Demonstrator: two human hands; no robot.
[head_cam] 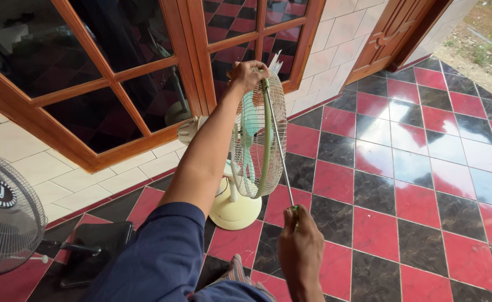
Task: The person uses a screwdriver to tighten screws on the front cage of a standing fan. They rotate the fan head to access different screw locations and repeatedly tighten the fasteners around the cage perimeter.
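The left hand (249, 74), at the end of an outstretched arm in a dark blue sleeve, grips the top rim of the round wire guard (258, 137) of a small cream-coloured standing fan (240, 168); its fingers are curled shut over the wire and the pale green band that rings the guard. The fan stands upright on its round cream base (235, 211) on the glossy floor of red and black square tiles (414, 184), close to the wall, with its pale turquoise blades (250, 120) showing through the wire.

The right hand (301, 251) is low and near the camera, closed in a fist around the handle of a long thin metal screwdriver (278, 145). The shaft runs up and to the left, crossing in front of the guard, and its tip ends at the top rim just beside the left hand.

Behind the fan rises a wooden-framed window with dark glass panes (117, 72), set above a band of cream wall tiles (78, 179). At the left edge stands a second fan with a dark round wire guard (8, 215) on a black rectangular base (97, 246). A wooden door (394, 33) shows at the upper right.
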